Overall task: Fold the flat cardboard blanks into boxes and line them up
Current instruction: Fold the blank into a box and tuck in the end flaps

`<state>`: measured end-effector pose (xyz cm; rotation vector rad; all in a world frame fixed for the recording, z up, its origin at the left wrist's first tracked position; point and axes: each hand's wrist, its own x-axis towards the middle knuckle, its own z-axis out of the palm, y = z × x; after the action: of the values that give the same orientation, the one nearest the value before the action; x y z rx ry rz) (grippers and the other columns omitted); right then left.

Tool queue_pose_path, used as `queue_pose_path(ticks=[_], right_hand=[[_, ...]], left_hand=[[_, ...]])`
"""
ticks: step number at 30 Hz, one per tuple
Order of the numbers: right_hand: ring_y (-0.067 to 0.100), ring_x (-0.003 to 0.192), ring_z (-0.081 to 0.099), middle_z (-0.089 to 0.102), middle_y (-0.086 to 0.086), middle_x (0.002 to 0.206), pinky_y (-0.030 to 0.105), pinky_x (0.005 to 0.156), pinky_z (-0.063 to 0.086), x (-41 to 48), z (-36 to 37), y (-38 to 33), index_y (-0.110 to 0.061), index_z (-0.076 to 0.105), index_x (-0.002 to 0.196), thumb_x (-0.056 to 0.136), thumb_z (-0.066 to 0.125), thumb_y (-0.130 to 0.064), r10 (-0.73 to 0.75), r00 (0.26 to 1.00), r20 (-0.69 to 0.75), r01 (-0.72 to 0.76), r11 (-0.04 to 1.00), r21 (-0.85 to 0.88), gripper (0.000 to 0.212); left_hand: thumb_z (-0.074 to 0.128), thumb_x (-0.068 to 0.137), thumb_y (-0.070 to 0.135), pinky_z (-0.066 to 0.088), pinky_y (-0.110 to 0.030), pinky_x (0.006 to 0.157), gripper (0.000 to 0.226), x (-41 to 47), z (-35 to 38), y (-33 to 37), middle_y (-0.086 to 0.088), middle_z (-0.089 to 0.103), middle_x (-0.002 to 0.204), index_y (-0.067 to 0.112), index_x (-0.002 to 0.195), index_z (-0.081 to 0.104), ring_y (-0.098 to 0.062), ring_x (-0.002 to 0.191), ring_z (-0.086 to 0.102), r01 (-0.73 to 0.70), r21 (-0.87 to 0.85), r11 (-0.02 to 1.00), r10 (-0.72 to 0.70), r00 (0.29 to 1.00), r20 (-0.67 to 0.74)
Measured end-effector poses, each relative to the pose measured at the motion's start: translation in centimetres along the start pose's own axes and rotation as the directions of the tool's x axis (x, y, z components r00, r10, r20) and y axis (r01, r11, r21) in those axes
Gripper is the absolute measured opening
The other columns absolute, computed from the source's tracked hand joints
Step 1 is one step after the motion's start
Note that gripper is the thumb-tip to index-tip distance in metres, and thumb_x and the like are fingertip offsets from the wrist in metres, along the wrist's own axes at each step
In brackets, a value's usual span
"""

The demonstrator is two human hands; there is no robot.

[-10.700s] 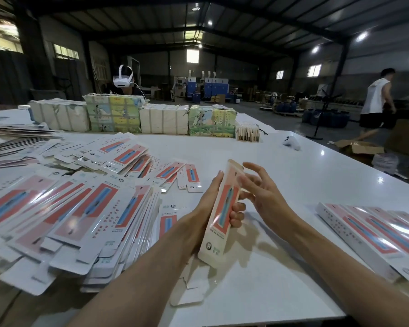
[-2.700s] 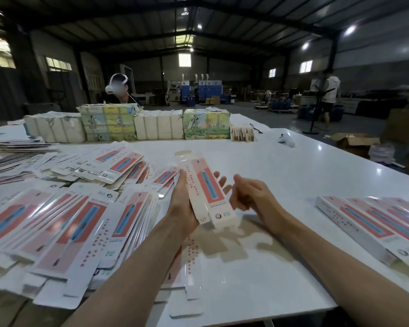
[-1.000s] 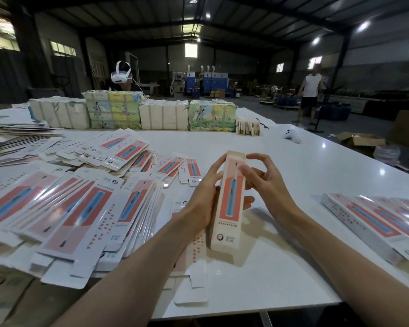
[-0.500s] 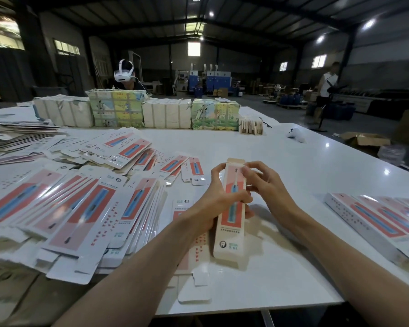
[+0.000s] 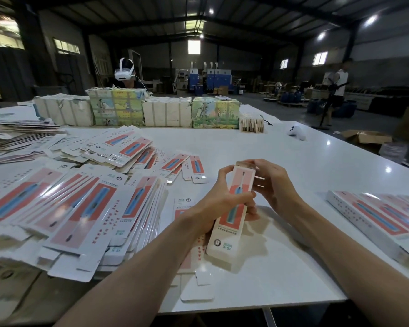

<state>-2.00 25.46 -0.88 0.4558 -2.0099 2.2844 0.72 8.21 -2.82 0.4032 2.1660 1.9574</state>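
A long narrow box, white with a coral panel and a blue toothbrush picture, is held upright and tilted above the white table. My left hand grips its middle, fingers curled round it. My right hand pinches the far top end of the box at its flap. A big heap of flat blanks of the same print covers the table's left side. One flat blank lies under the box. A row of folded boxes lies side by side at the right.
Wrapped bundles of stock stand in a line across the table's far side. A small white controller lies at the far right. A person with a white headset sits behind the bundles; another person stands far right.
The box has gone from flat sleeve to squared tube over the earlier frames. In the last second my right hand's fingers have closed onto the top flap; my left hand keeps its grip.
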Motion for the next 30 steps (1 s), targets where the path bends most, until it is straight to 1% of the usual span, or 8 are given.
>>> queue_pose_path(ticks=[2,6,12,15,18,23,26,30], right_hand=[[0.031,0.099,0.077,0.079,0.016,0.11,0.036,0.08,0.064,0.0,0.1,0.1,0.001,0.074,0.114,0.11,0.052,-0.029,0.013,1.0,-0.025,-0.013,1.0,0.002,0.038],[0.032,0.096,0.077,0.079,0.017,0.102,0.042,0.083,0.065,0.0,-0.2,0.3,-0.002,0.078,0.111,0.106,0.061,-0.019,0.027,0.998,-0.048,-0.027,1.0,0.014,0.024],[0.029,0.09,0.078,0.079,0.019,0.102,0.037,0.076,0.066,0.0,-0.2,0.2,-0.006,0.082,0.101,0.105,0.063,-0.016,0.054,0.995,-0.08,-0.05,0.997,0.051,0.022],[0.028,0.089,0.078,0.079,0.019,0.103,0.034,0.072,0.064,0.0,-0.3,0.1,-0.01,0.084,0.096,0.105,0.063,-0.015,0.044,0.996,-0.077,-0.04,0.998,0.053,0.024],[0.029,0.09,0.078,0.079,0.019,0.104,0.032,0.071,0.063,0.1,-0.5,0.1,-0.01,0.085,0.094,0.105,0.061,-0.013,0.042,0.997,-0.063,-0.039,0.999,0.036,0.027],[0.031,0.096,0.078,0.079,0.017,0.103,0.032,0.075,0.063,0.2,-0.9,0.1,-0.012,0.086,0.095,0.105,0.059,-0.012,0.01,0.999,-0.039,-0.012,0.999,-0.043,0.028],[0.032,0.099,0.078,0.079,0.018,0.105,0.032,0.077,0.063,0.1,-0.8,0.1,-0.01,0.085,0.101,0.105,0.06,-0.013,0.006,1.0,-0.007,-0.006,1.0,-0.003,0.026],[0.034,0.101,0.076,0.077,0.022,0.109,0.034,0.084,0.063,0.0,-0.4,0.2,-0.003,0.078,0.113,0.104,0.062,-0.015,-0.007,1.0,0.019,0.006,0.998,0.061,0.022]], left_hand=[[0.085,0.084,0.017,0.064,-0.029,0.066,0.091,-0.1,0.1,0.0,-0.008,0.074,0.114,0.052,0.142,0.024,-0.027,0.084,0.081,0.019,-0.046,0.999,-0.018,1.0,0.024],[0.084,0.084,0.016,0.062,-0.027,0.063,0.091,-0.1,0.1,0.2,-0.01,0.066,0.121,0.055,0.139,0.023,-0.024,0.081,0.081,0.018,0.002,1.0,-0.019,1.0,0.009],[0.086,0.082,0.016,0.064,-0.031,0.063,0.095,-0.3,0.2,0.1,-0.011,0.063,0.125,0.059,0.138,0.022,-0.027,0.081,0.081,0.006,0.038,0.999,-0.005,1.0,-0.002],[0.088,0.079,0.016,0.066,-0.038,0.071,0.1,-0.2,0.2,0.1,-0.01,0.061,0.128,0.062,0.138,0.02,-0.025,0.09,0.08,-0.004,0.054,0.999,0.004,1.0,-0.008],[0.089,0.079,0.017,0.066,-0.035,0.068,0.105,-0.1,0.3,0.0,-0.005,0.057,0.127,0.068,0.138,0.018,-0.021,0.091,0.08,-0.019,0.063,0.998,0.021,1.0,-0.024],[0.087,0.079,0.02,0.065,-0.036,0.069,0.101,-0.1,0.2,0.0,-0.006,0.057,0.126,0.073,0.137,0.024,-0.026,0.09,0.08,-0.056,0.07,0.996,0.055,0.998,0.017],[0.087,0.08,0.018,0.064,-0.033,0.066,0.094,0.0,0.2,0.0,-0.009,0.058,0.126,0.069,0.134,0.03,-0.023,0.089,0.08,-0.064,0.058,0.996,0.064,0.998,0.006],[0.087,0.077,0.016,0.064,-0.033,0.066,0.092,0.1,-0.3,0.0,-0.013,0.06,0.126,0.069,0.129,0.032,-0.024,0.087,0.08,-0.065,-0.033,0.997,0.064,0.996,-0.056]])
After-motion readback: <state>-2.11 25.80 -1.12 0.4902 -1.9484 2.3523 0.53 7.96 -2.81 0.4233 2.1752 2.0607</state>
